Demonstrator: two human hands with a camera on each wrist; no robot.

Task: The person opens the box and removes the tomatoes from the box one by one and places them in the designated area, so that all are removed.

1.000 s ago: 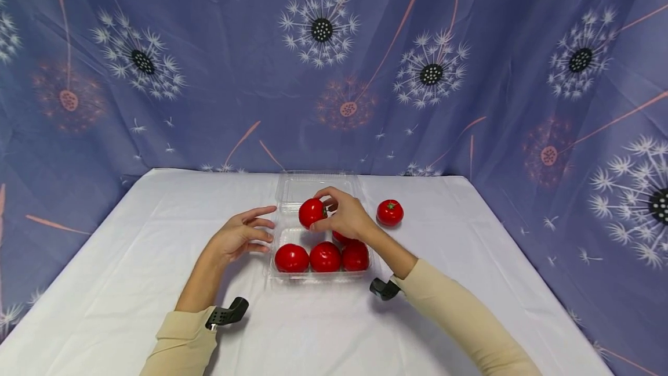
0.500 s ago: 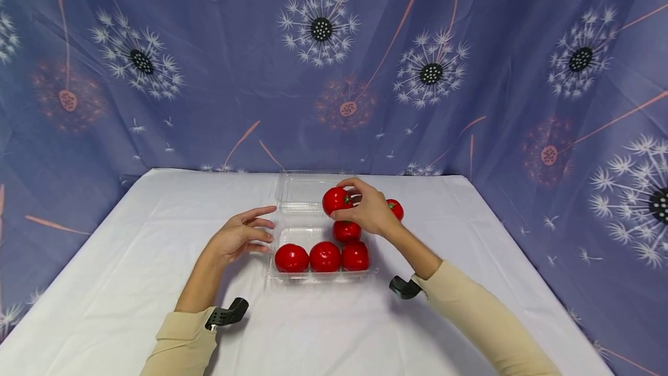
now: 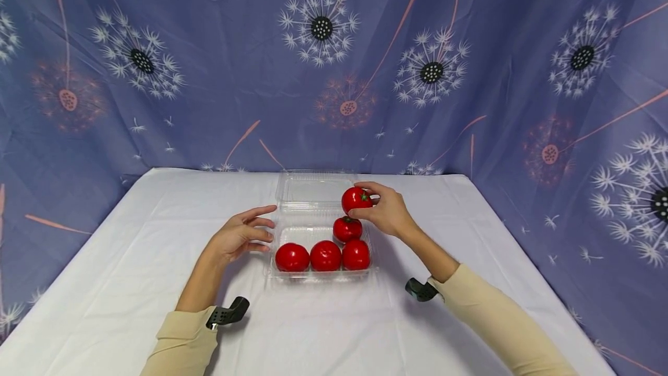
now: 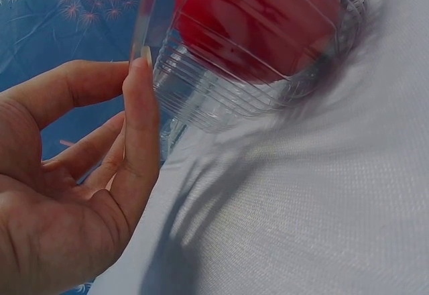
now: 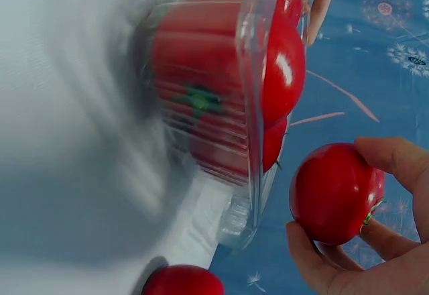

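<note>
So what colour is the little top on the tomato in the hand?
Green, on the round red tomato; the head view shows it best.

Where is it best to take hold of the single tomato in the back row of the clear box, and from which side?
Grip the back-row tomato around its round sides, coming from above: the clear box walls and the front tomato hem it in, and only its stem-side top seems free.

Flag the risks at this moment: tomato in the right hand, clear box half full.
1. The right hand holds the round red tomato in its fingertips above the clear plastic clamshell box; a slip could drop it onto the four red tomatoes inside.
2. The left hand only touches the box's edge with open fingers, so the light box could slide if bumped.
3. A loose red tomato lies beside the box; the wrist could nudge it.
</note>
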